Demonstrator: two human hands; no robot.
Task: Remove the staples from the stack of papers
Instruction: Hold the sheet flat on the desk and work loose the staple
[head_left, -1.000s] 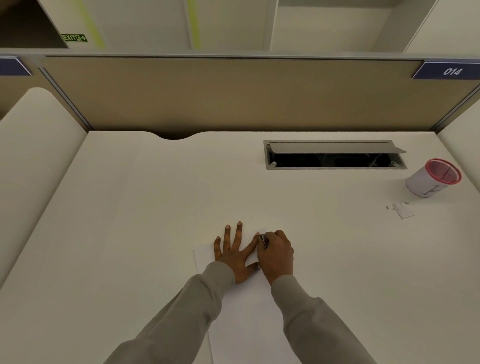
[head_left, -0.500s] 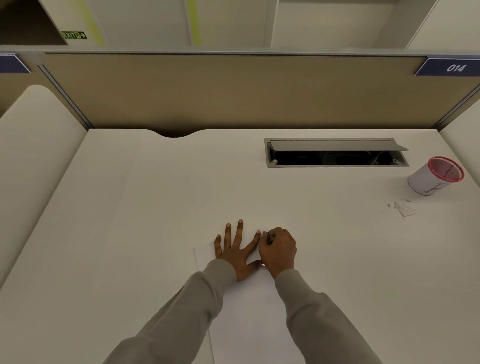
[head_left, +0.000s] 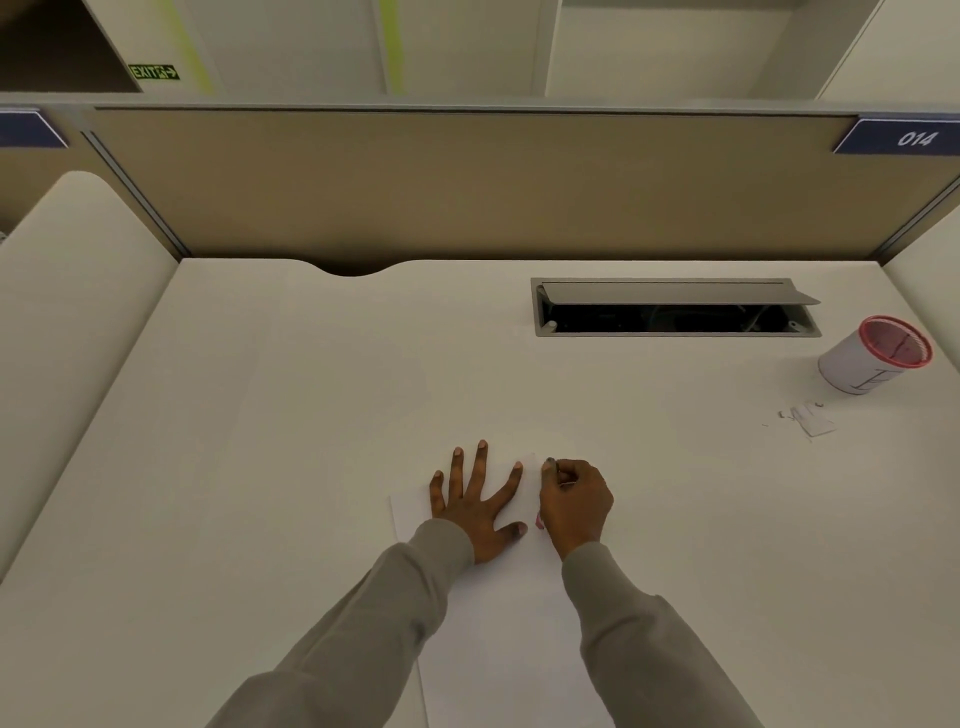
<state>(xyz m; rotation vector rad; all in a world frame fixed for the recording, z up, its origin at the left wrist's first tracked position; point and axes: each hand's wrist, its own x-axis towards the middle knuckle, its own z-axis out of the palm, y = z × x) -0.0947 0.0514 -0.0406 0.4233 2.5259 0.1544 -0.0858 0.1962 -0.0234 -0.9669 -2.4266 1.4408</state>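
Note:
A stack of white papers (head_left: 498, 623) lies on the desk in front of me, its far end under my hands. My left hand (head_left: 478, 499) lies flat on the stack's top end with the fingers spread. Just right of it, my right hand (head_left: 574, 501) is curled round a small tool (head_left: 551, 462); a dark metal tip shows at the fingertips and a pink bit at the heel of the hand. The tip is at the paper's top right corner. No staple can be made out.
A white cup with a red rim (head_left: 872, 358) lies tilted at the far right. Small paper scraps and bits (head_left: 808, 418) lie in front of it. An open cable hatch (head_left: 675, 309) is set in the desk behind. A tan partition (head_left: 467, 182) closes off the back.
My right hand has drawn a little to the right, away from my left index finger, with the tool's tip now off the corner's edge. My left hand has stayed pressed on the paper.

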